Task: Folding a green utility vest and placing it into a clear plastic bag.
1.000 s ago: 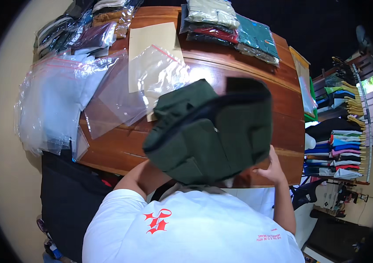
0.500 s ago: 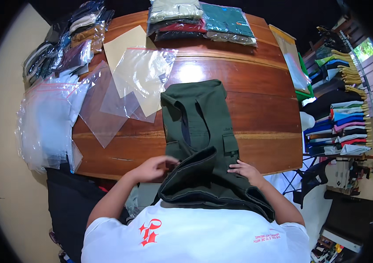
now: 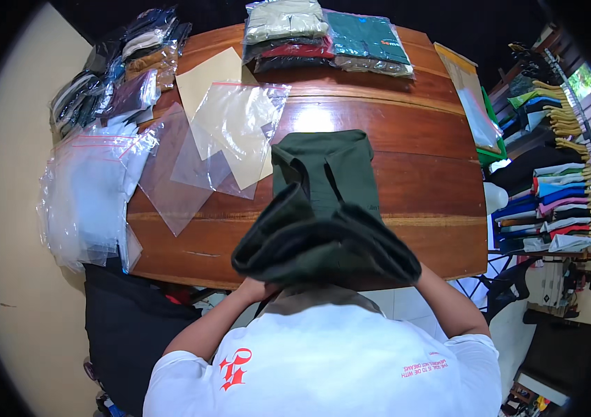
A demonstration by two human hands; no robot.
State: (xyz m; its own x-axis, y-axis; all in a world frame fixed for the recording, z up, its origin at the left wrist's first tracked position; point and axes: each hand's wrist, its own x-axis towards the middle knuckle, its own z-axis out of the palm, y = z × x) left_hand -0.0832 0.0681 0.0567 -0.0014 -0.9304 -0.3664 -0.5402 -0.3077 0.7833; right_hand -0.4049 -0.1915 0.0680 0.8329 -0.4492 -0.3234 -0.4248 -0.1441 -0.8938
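Observation:
Dark green cargo trousers (image 3: 330,181) lie folded lengthwise on the wooden table. Their near end, with the wide leg openings (image 3: 327,243), is raised off the table edge and folding upward, blurred by motion. My left hand (image 3: 261,287) grips the underside of the raised cloth at its left, most fingers hidden beneath it. At the right end of the raised cloth my right forearm (image 3: 441,295) disappears behind the fabric. The right hand's fingers are hidden there.
Clear plastic bags (image 3: 240,118) and a beige card sheet (image 3: 215,69) lie left on the wooden table (image 3: 427,174). A bag stack (image 3: 90,187) sits at the left edge. Bagged clothes (image 3: 285,24) stand at the back. Hanging clothes (image 3: 563,184) line the right.
The near end of the trousers has been lifted from my lap and swung forward. Both hands have moved beneath it, and the right hand has gone out of sight.

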